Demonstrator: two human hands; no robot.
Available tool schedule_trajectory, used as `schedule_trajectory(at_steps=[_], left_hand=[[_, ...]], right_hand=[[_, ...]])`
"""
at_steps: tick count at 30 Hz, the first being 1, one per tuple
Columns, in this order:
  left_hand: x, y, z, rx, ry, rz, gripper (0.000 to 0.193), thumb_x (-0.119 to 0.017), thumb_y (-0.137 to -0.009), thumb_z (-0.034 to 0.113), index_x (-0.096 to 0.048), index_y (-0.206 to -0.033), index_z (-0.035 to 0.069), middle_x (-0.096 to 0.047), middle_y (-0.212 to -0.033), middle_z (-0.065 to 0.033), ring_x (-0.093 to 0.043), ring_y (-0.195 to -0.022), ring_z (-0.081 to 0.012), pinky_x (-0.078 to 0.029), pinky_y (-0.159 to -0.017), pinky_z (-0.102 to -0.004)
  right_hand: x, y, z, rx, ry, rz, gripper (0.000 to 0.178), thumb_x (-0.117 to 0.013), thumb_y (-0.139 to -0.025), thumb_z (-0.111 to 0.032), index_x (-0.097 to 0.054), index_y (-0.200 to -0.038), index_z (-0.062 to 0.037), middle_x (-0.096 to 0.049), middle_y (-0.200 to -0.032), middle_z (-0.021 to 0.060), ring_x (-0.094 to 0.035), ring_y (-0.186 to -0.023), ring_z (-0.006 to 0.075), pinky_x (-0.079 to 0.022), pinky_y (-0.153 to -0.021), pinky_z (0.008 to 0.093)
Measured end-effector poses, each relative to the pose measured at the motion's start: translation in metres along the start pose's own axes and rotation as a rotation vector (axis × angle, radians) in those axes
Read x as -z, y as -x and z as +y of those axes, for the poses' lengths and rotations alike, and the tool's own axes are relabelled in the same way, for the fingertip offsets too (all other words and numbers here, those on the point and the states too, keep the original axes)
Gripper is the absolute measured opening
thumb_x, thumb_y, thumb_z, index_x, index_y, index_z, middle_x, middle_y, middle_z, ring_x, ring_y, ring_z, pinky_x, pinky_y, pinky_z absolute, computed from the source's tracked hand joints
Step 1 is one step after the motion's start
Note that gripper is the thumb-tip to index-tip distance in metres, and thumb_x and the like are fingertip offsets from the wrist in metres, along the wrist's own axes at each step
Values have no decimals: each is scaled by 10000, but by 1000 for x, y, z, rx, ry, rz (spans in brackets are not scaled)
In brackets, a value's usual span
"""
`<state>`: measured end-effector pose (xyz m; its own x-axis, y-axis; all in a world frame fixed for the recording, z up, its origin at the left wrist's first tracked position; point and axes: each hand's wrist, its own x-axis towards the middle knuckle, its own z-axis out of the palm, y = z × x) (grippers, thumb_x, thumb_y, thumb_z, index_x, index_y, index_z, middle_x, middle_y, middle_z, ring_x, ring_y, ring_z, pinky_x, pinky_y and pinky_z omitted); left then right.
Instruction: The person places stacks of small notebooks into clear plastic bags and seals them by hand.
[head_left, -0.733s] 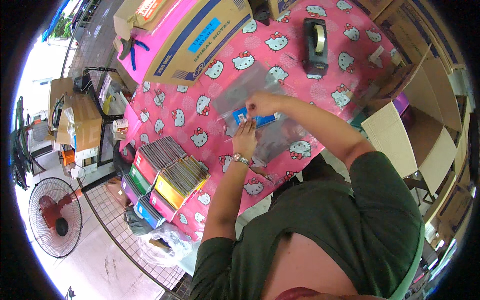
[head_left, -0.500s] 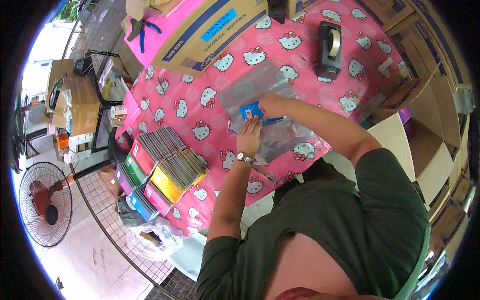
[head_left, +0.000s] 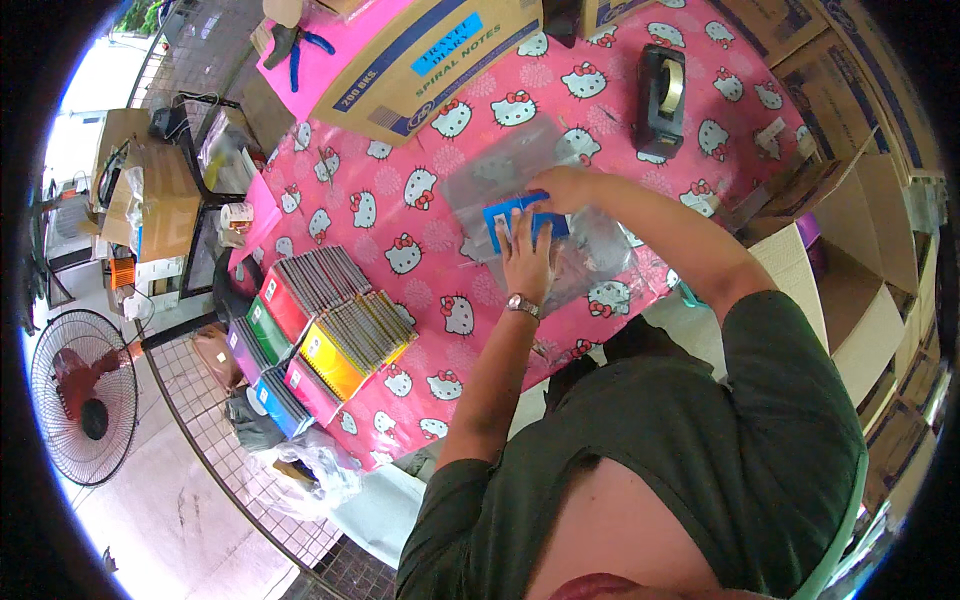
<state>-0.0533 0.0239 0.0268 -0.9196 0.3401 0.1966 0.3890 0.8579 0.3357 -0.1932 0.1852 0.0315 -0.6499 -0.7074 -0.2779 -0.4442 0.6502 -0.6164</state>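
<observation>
A small blue notebook (head_left: 494,216) lies on clear plastic bags (head_left: 480,180) in the middle of the table. My left hand (head_left: 526,262) rests on its cover, fingers stretched out and spread. At the notebook's upper right corner, the fingers of my right hand (head_left: 564,190) are bent and closed around the edge; their tips are partly hidden. Whether the notebook is inside a bag or on top of it, I cannot tell. To the left, rows of spiral notebooks (head_left: 335,345) in red, green, yellow, blue and other colours are stacked.
A black tape dispenser (head_left: 658,105) stands at the far right of the pink cloth (head_left: 440,345). Behind is a large cardboard box (head_left: 430,65), with blue-handled pliers (head_left: 296,52) beside it. An open carton (head_left: 850,290) is by my right arm. A fan (head_left: 85,400) stands at left.
My left hand has slid right and spread its fingers over the blue notebook. My right hand has shifted slightly right at its corner. The view has moved a little.
</observation>
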Motion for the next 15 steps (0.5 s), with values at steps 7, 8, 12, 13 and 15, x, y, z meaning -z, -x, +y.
schedule_trajectory(at_steps=[7, 8, 12, 13, 15], left_hand=[[69, 21, -34, 318, 953, 35, 495, -498, -793, -88, -565, -1251, 86, -580, -1223, -124, -579, -1079, -196, -467, -896, -281], [65, 23, -41, 413, 1085, -55, 483, -477, -803, -83, -560, -1253, 74, -582, -1218, -112, -579, -1062, -184, -468, -882, -279], [60, 11, -51, 575, 1686, -230, 438, -426, -823, -53, -550, -1238, 9, -604, -1152, -61, -580, -987, -144, -465, -831, -270], [61, 6, -58, 624, 1764, -286, 428, -432, -821, -45, -555, -1229, 3, -604, -1149, -58, -580, -991, -146, -463, -839, -274], [66, -10, -49, 610, 1735, -330, 393, -535, -802, 11, -571, -1192, -23, -619, -1113, -54, -580, -996, -155, -461, -858, -308]], right_hand=[[47, 63, -57, -352, -830, -295, 590, -459, -899, -543, -552, -1230, -64, -572, -1105, 171, -626, -867, 293, -501, -788, 401], [34, 72, -48, -444, -1099, -314, 589, -452, -904, -542, -552, -1233, -64, -559, -1124, 174, -630, -858, 298, -512, -759, 411], [-6, 101, -42, -235, -1264, -142, 472, -540, -895, -450, -579, -1223, -114, -591, -992, 116, -613, -781, 211, -517, -686, 358], [-7, 98, -40, -216, -1146, -116, 436, -576, -884, -411, -591, -1209, -121, -595, -977, 107, -603, -767, 192, -512, -678, 353], [-6, 91, -35, -121, -839, -29, 371, -638, -850, -329, -622, -1166, -133, -594, -930, 90, -582, -737, 165, -499, -654, 347]])
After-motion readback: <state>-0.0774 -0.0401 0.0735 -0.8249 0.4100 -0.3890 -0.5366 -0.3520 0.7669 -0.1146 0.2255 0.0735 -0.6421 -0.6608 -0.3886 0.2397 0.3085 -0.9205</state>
